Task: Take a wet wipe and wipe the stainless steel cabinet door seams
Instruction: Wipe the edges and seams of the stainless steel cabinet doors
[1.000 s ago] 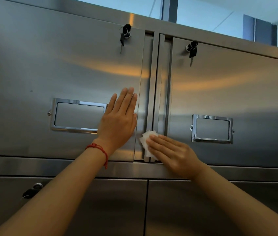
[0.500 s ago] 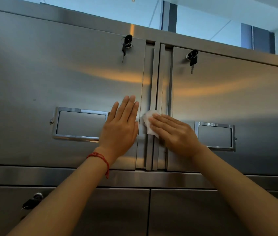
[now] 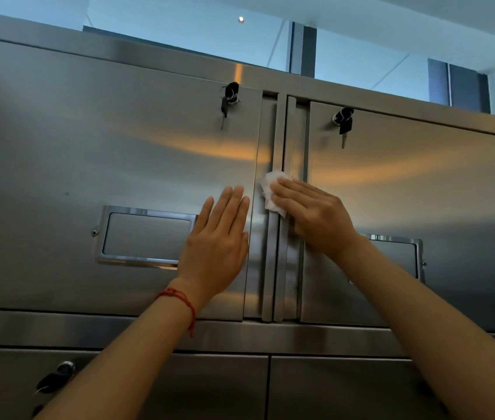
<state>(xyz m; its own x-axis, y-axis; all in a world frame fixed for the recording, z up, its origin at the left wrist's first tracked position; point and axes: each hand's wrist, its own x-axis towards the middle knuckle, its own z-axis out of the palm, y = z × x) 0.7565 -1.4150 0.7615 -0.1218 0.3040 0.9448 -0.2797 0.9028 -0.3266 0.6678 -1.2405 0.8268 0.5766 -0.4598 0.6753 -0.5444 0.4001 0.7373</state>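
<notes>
Your right hand (image 3: 315,216) lies flat, fingers straight and together, pressing the wet wipe (image 3: 272,192) against the vertical seam (image 3: 280,253) between the two upper stainless steel cabinet doors, about halfway up its height. Your left hand (image 3: 219,247) is spread flat on the left door (image 3: 88,153), fingers straight, holding nothing, just beside the seam.

What could go wrong: the wipe is only pressed, not pinched, so if you ease your pressure or let your fingertips run ahead of it, it will likely bunch up or slip off. The seam is flanked by raised vertical strips; a flat palm may ride over them and leave the recess between untouched. You would probably need fingertip pressure to push the cloth into the groove. Sheet-metal edges here may be sharp, so keep the wipe between skin and edge.

Room to move: the seam runs free above your hand up to the top rail (image 3: 270,83), and free below to the horizontal ledge (image 3: 270,331). Watch the hanging keys, the left key (image 3: 228,100) and the right key (image 3: 344,124); both sit to either side of the seam's upper end, near enough that a wide stroke could knock them. The framed label holder (image 3: 146,234) is partly under your left palm's edge.
</notes>
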